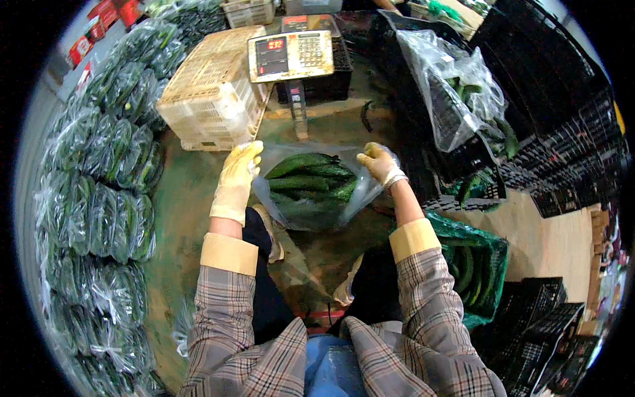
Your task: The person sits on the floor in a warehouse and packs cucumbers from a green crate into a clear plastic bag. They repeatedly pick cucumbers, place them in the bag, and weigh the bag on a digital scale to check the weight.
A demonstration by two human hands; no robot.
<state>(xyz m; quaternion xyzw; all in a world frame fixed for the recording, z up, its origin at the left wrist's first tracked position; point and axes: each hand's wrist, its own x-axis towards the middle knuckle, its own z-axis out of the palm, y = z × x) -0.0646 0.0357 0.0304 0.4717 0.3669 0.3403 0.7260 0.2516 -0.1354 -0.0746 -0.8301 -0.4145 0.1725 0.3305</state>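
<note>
My left hand, in a pale yellow glove, is closed on the left side of the rim of a clear plastic bag. The opposite side of the rim is gripped by my right hand, gloved too. Between them the bag hangs wide at its mouth, with several dark green cucumbers lying inside. Just beyond the bag stands a digital scale's display head on a post, its red digits lit. The weighing platform cannot be made out.
Bagged cucumbers are stacked along the left. A cream plastic crate stands beside the scale. At right are black crates, a clear plastic liner with cucumbers, and a green-wrapped crate of cucumbers. A person's arm shows at the top.
</note>
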